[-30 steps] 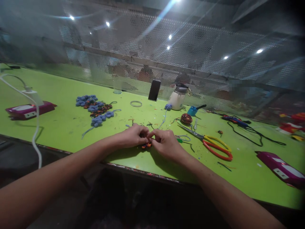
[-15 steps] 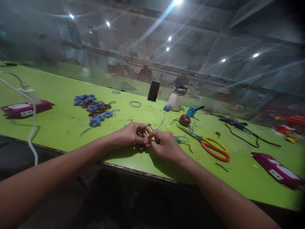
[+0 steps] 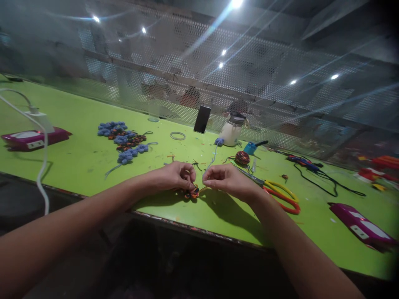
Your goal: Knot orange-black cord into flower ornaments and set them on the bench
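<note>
The biggest thing I work over is the green desk (image 3: pixel 174 211), and my work sits near its front edge, just below the centre of the frame. I'd use that surface as a rest, wrists low and steady, since the piece is small and I see it only from above.

My left grip (image 3: pixel 177 176) has thumb and finger pressed on the piece; my right grip (image 3: pixel 226 180), just right of centre, has its thumb and forefinger pinching the strand.

The scissors (image 3: pixel 279 193) lie right of centre, partly behind my right forearm. I'd swing that elbow gently, so that it doesn't nudge them.

The piece (image 3: pixel 192 193), dark and orange, is under my left fingertips, at the lower centre. I'd hold it close to where the strand comes out, so the pull lands on my fingers and not on the stitches. Most of its left side is hidden, so I can't tell how it is shaped there.

The blue yarn (image 3: pixel 214 157) runs down to my right fingertips; I can't tell if it touches them, and I'd hold it apart from the strand.

Smallest is the strand (image 3: pixel 202 189), short and slanting slightly up to the right. A slow, even draw seems best; a jerk could bunch the loops.
</note>
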Action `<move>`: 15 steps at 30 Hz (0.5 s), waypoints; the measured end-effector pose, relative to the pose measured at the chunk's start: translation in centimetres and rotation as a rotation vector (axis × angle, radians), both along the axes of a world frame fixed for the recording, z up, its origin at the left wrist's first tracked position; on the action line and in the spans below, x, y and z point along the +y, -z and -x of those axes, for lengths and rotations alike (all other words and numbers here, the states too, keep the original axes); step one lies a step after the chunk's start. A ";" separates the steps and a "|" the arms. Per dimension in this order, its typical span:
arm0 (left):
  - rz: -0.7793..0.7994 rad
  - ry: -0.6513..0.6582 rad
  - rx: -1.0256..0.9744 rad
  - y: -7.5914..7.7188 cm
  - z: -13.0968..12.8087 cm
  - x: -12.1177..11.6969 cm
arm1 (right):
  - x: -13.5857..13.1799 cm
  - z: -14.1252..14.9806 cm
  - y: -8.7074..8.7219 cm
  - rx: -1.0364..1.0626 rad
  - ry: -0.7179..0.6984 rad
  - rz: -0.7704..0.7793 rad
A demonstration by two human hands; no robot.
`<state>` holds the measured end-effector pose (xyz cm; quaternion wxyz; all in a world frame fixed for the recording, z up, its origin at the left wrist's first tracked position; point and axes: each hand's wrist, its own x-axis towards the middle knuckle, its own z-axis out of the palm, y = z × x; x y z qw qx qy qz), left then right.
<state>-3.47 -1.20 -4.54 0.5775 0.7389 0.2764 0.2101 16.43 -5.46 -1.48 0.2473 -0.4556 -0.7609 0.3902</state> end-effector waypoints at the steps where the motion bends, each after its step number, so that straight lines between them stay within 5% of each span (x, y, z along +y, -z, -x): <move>1: -0.017 0.008 0.006 0.0 0.0 0.0 | -0.1 -0.1 -0.2 0.033 -0.018 0.022; 15: 0.011 0.058 0.011 -0.6 0.0 -0.4 | -0.2 1.1 -0.1 0.246 0.056 0.028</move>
